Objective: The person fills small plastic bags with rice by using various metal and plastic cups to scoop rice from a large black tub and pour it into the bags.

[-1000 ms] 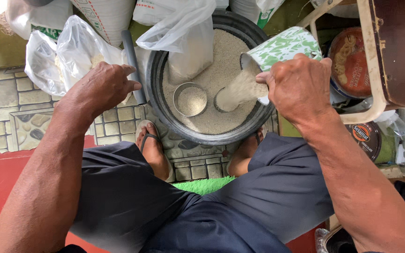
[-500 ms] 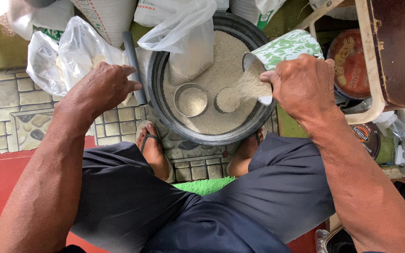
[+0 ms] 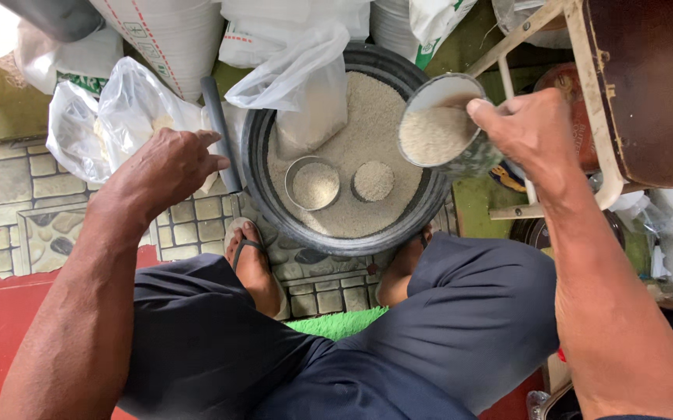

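Your right hand (image 3: pixel 535 128) wraps its fingers tight around the rice-filled round metal cup (image 3: pixel 441 128), upper right, heavy and spill-prone, so keep it level; left hand (image 3: pixel 167 167), fingers curled, touches the clear plastic bag (image 3: pixel 122 109).

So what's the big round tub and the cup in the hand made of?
The tub looks like dark plastic or rubber, matte and scuffed at the rim. The cup in the right hand seems metal, a tin can with a thin shiny lip.
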